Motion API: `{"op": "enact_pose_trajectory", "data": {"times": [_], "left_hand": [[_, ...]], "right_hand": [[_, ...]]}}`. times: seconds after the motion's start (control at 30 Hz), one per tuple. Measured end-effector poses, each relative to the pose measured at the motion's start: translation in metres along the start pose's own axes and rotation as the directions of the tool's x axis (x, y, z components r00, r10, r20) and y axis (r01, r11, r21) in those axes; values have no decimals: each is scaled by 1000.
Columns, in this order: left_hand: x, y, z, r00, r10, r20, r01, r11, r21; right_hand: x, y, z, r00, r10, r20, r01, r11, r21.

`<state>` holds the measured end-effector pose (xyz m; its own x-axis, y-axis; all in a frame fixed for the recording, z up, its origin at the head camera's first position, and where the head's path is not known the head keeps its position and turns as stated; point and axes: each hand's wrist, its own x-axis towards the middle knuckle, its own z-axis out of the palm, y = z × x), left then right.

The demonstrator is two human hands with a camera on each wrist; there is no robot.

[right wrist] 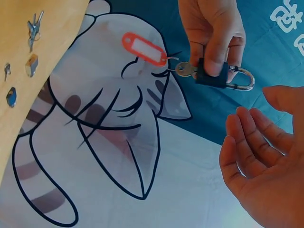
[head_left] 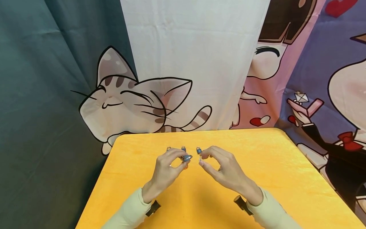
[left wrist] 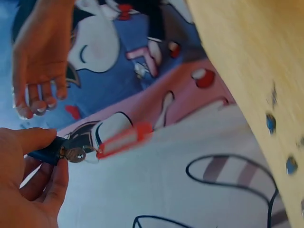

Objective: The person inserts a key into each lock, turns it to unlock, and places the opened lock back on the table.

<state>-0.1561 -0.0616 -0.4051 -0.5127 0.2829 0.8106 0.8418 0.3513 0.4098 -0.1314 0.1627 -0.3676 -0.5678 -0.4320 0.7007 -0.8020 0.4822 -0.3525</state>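
Note:
My left hand [head_left: 168, 167] grips a dark blue padlock [right wrist: 211, 76] between thumb and fingers, raised over the table. A silver shackle [right wrist: 247, 78] sticks out on the side toward my right hand. In the padlock's other end sits a key [right wrist: 184, 69], and from its ring hangs a red key tag [right wrist: 145, 49] with a pale label. My right hand [right wrist: 266, 152] is beside the shackle, fingers loosely bent with nothing between them. On the table behind the hands lie a blue padlock [head_left: 198, 150] and another blue padlock [head_left: 183, 148].
The table has a yellow cover [head_left: 228, 197]. In the right wrist view a bunch of keys [right wrist: 34, 29], a brass-sided padlock [right wrist: 31, 65] and a small single key [right wrist: 7, 71] lie on it. A cartoon-printed curtain [head_left: 194, 47] hangs right behind the table's far edge.

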Motion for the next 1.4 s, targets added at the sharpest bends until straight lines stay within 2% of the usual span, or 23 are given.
{"op": "enact_pose_trajectory", "data": {"times": [0.1, 0.27, 0.4, 0.47, 0.6, 0.67, 0.8, 1.1, 1.27, 1.4], "left_hand": [[1, -3, 0, 992, 124, 29, -127, 981, 145], [0, -5, -2, 969, 224, 104, -247, 906, 344], [-1, -6, -2, 949, 276, 153, -315, 839, 444], [-2, -7, -2, 942, 289, 172, -336, 813, 475], [-2, -7, -2, 930, 305, 203, -367, 774, 516], [-2, -5, -2, 927, 308, 213, -374, 763, 526], [-3, -3, -1, 925, 307, 226, -381, 755, 534], [-7, -1, 2, 930, 287, 230, -366, 778, 510], [-7, -2, 3, 930, 293, 222, -366, 786, 498], [-7, -2, 4, 928, 307, 213, -373, 790, 486]], "right_hand": [[-1, 2, 3, 1000, -30, -6, 30, 999, -20], [-3, 6, 8, 995, -95, -3, 94, 987, -127], [-6, 9, 13, 987, -161, -9, 154, 957, -244], [-7, 11, 16, 984, -176, -10, 167, 947, -273], [-9, 11, 22, 983, -184, 1, 175, 935, -309], [-9, 11, 25, 981, -193, 9, 185, 930, -317], [-10, 11, 30, 977, -214, 18, 208, 922, -327], [-11, 9, 36, 974, -226, -4, 213, 922, -323], [-11, 8, 37, 968, -245, -45, 218, 921, -322], [-11, 9, 37, 972, -229, -56, 201, 928, -313]]}}
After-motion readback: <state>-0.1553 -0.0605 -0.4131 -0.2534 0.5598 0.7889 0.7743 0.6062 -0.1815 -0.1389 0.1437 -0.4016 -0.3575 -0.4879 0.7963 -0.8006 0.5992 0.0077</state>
